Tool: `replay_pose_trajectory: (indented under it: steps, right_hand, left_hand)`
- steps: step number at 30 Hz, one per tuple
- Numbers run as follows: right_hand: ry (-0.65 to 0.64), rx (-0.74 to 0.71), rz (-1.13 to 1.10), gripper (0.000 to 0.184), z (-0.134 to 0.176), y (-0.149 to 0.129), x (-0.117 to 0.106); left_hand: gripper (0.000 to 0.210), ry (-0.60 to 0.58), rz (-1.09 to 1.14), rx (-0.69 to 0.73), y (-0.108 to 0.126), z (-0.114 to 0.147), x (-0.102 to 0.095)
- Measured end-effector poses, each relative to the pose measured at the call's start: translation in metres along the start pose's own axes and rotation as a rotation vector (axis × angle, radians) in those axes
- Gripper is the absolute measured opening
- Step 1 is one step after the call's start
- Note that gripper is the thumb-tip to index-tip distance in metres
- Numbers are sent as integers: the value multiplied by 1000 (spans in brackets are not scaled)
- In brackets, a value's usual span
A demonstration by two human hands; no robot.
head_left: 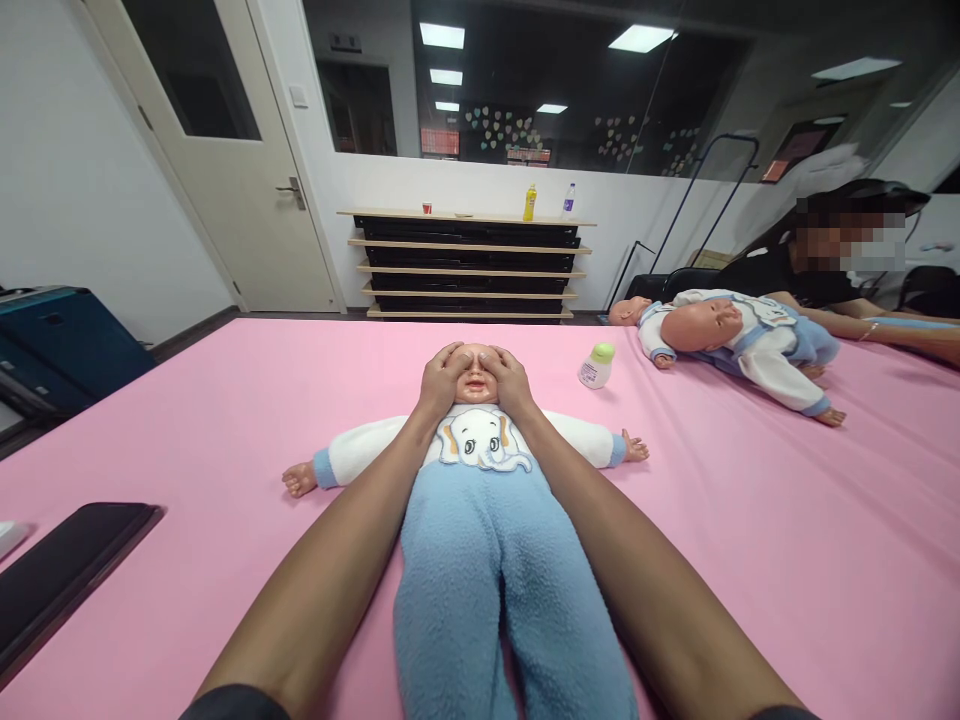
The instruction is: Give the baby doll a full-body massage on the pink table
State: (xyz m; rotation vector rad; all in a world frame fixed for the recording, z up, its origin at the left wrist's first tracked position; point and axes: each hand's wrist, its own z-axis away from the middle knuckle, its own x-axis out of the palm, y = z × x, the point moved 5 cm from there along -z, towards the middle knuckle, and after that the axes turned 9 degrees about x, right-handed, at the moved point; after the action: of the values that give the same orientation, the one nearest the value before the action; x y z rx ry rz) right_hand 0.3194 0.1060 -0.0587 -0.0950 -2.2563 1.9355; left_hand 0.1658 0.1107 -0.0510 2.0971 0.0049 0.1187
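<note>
A baby doll [487, 540] lies on its back in front of me, arms spread out to both sides. It wears a white and blue fleece outfit with an elephant face on the chest. My left hand [444, 382] cups the left side of the doll's head, fingers curved around it. On the other side, my right hand [510, 380] holds the head in the same way. Both thumbs lie over the eye and brow area, so the doll's eyes are hidden. The nose and mouth show between my palms.
A pink-covered table [225, 420] bears the doll. A small white bottle with a green cap [597, 367] stands beyond its right arm. More dolls [739, 325] lie at the right, near another person [817, 250]. A black flat case [75, 570] rests at the left edge.
</note>
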Motion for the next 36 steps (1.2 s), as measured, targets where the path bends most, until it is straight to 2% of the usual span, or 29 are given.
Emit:
replay_pose_trajectory:
  steps: [2, 4, 12, 18, 21, 26, 36]
  right_hand:
    - [-19, 7, 17, 58, 1, 0, 0]
    - [-12, 9, 18, 59, 1, 0, 0]
    - [13, -2, -15, 44, -2, 1, 1]
    - [67, -21, -5, 35, -6, 3, 0]
    - [66, -36, 2, 37, -4, 1, -1]
    - [-7, -14, 8, 52, 2, 0, 0]
    - [54, -12, 0, 42, -6, 7, 0]
  left_hand:
    - [50, -10, 3, -9, 0, 1, 0]
    - [51, -11, 7, -11, 0, 0, 0]
    - [41, -8, 10, 5, -9, -5, -1]
    - [39, 22, 15, 21, -7, -5, -2]
    - [40, 5, 26, 23, -5, -2, 0]
    - [56, 0, 20, -23, -7, 0, 0]
    - [40, 3, -1, 10, -7, -5, 0]
